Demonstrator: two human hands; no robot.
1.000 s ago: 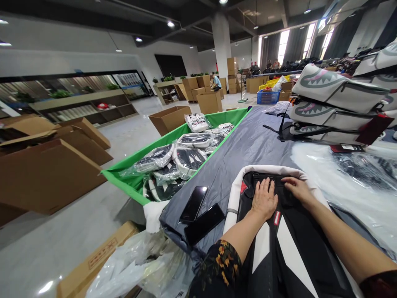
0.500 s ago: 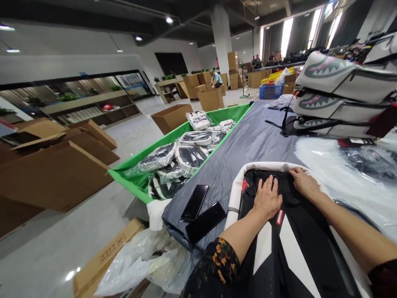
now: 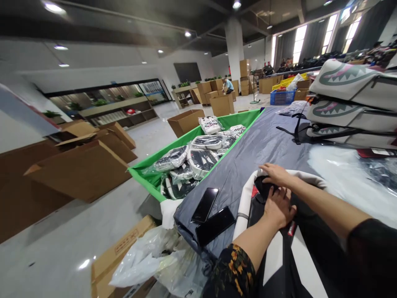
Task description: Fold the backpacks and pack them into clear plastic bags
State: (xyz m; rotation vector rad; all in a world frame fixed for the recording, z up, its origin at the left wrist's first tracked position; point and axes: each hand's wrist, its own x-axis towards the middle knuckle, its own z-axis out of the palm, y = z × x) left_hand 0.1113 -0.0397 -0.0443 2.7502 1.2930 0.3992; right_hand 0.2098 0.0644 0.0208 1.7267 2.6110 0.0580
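A black backpack (image 3: pixel 310 223) with white trim and white slanted panels lies on the grey-covered table, its straps facing up. Near its top end, my left hand (image 3: pixel 279 207) has its fingers bent into the black strap fabric. My right hand (image 3: pixel 276 174) reaches across just above it, fingers curled over the black fabric at the top left corner, beside the white rim. The fingertips of both hands are partly hidden. A small red label (image 3: pixel 291 228) shows below my left hand.
Two black phones (image 3: pixel 205 205) lie left of the backpack. A green-sided bin (image 3: pixel 145 182) holds several plastic-wrapped backpacks. At right stand stacked shark-mouth bags (image 3: pixel 344 78) and clear plastic bags (image 3: pixel 341 174). Cardboard boxes (image 3: pixel 83 169) stand on the floor; a person (image 3: pixel 228 85) bends over boxes farther back.
My right hand has moved left along the backpack's top, to its left corner. The left hand's fingers have gone from flat to bent. The view has shifted left.
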